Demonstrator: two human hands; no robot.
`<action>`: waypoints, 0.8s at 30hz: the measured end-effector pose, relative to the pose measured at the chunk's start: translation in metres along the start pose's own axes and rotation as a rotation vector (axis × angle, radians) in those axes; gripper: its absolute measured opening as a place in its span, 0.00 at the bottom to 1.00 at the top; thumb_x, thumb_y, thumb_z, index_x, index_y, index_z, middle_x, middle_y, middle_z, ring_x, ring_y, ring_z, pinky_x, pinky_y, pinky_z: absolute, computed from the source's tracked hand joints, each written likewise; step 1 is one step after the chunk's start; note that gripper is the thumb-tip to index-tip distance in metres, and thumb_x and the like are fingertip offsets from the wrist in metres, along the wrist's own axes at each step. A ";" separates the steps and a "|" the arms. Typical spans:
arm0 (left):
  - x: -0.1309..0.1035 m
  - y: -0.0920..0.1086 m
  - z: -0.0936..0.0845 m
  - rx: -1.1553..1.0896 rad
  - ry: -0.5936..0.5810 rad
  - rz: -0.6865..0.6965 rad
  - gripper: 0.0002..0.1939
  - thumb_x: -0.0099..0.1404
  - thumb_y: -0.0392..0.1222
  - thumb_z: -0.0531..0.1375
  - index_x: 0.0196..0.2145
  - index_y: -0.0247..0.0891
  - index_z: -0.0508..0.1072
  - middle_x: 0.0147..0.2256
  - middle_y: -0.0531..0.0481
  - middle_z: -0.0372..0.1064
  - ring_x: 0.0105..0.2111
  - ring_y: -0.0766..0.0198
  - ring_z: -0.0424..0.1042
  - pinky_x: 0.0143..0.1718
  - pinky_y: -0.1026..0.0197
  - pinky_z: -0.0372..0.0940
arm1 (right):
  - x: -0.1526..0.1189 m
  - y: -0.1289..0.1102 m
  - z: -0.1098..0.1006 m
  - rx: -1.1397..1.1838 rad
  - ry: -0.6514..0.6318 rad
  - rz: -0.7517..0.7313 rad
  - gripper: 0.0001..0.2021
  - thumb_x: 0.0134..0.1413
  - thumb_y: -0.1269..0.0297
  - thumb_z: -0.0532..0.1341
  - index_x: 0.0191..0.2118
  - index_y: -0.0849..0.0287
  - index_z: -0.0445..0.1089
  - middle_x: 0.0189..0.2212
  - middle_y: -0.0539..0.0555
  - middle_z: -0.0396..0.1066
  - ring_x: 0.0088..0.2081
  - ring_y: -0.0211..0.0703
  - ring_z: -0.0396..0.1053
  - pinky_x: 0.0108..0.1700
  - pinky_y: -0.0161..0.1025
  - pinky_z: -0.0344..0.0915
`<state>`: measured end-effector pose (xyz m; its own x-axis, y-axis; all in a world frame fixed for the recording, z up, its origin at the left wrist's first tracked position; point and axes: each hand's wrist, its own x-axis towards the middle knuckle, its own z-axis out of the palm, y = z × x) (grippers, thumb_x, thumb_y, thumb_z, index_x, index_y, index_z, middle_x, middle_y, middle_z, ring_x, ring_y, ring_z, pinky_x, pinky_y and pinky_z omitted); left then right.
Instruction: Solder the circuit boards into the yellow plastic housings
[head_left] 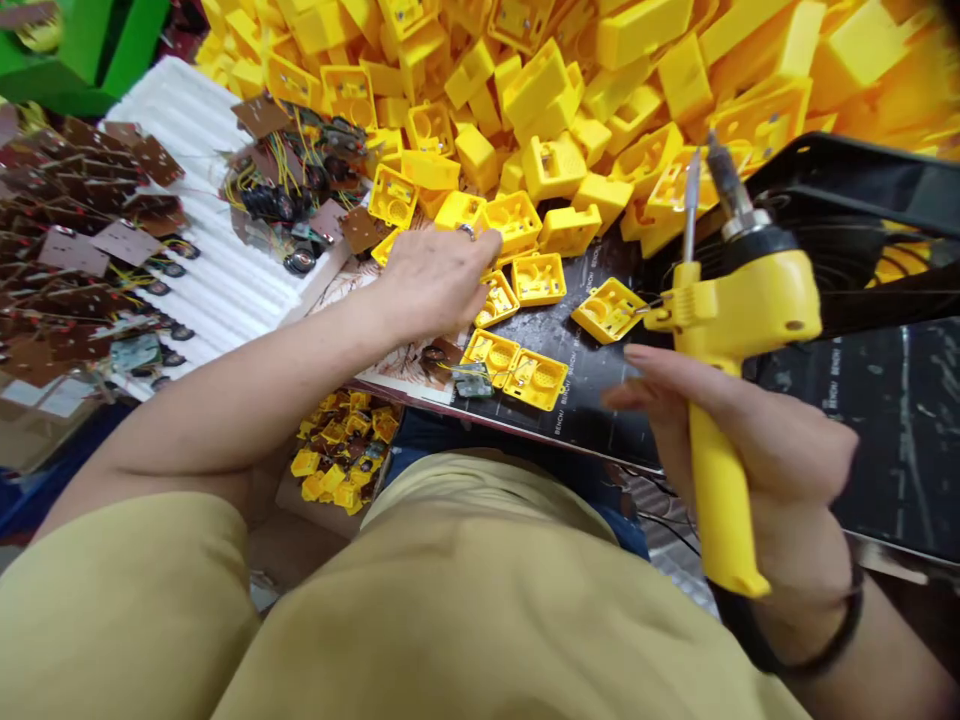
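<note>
My right hand (pixel 765 440) is wrapped round the handle of a yellow soldering gun (pixel 742 300), whose dark tip points up and away. My left hand (pixel 439 275) reaches over the front of the yellow cases, its fingers bent down onto them; what lies under the fingertips is hidden. Beside it sit open yellow cases (pixel 538 279). Closer to me, a pair of open cases (pixel 535 379) lies with a small green circuit board (pixel 472 380) and thin wires. One more open case (pixel 608 311) rests between the hands, near the gun's side.
A large heap of yellow cases (pixel 551 90) fills the back. Brown circuit boards with wires lie on white foam (pixel 187 130) at left. A black fan-like frame (pixel 862 200) stands at right. Below the table edge, a box holds yellow parts (pixel 349 450).
</note>
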<state>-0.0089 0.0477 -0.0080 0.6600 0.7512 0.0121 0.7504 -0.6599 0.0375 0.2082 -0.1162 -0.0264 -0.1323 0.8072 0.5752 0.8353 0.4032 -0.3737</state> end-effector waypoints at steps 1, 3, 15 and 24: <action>0.001 0.004 0.001 -0.013 0.027 0.001 0.15 0.64 0.39 0.57 0.48 0.38 0.74 0.34 0.45 0.75 0.40 0.53 0.75 0.42 0.54 0.65 | 0.006 0.000 0.004 0.001 0.002 -0.023 0.15 0.64 0.70 0.62 0.54 0.46 0.69 0.31 0.43 0.77 0.29 0.37 0.77 0.33 0.32 0.73; 0.001 0.011 0.004 -0.052 0.048 0.005 0.18 0.64 0.37 0.57 0.52 0.39 0.73 0.34 0.46 0.75 0.40 0.53 0.75 0.44 0.53 0.65 | 0.017 0.000 0.010 0.000 -0.021 -0.048 0.12 0.63 0.69 0.63 0.50 0.49 0.71 0.35 0.45 0.78 0.33 0.37 0.78 0.35 0.30 0.73; -0.037 -0.047 -0.020 -0.232 0.139 -0.017 0.15 0.70 0.44 0.52 0.42 0.41 0.79 0.37 0.48 0.77 0.39 0.58 0.75 0.42 0.57 0.66 | 0.054 -0.008 0.047 -0.425 -0.065 -0.162 0.15 0.64 0.52 0.63 0.45 0.59 0.71 0.28 0.52 0.75 0.27 0.40 0.73 0.23 0.37 0.52; -0.064 -0.053 -0.002 0.029 -0.091 0.242 0.11 0.68 0.39 0.56 0.37 0.39 0.79 0.43 0.42 0.74 0.45 0.53 0.70 0.46 0.53 0.63 | 0.059 -0.001 0.056 -0.362 -0.194 -0.145 0.14 0.67 0.51 0.56 0.49 0.55 0.66 0.33 0.52 0.75 0.31 0.45 0.73 0.24 0.39 0.56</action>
<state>-0.0913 0.0346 -0.0091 0.8200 0.5677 -0.0730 0.5701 -0.8214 0.0156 0.1697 -0.0454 -0.0327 -0.3307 0.8337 0.4423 0.9295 0.3687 0.0000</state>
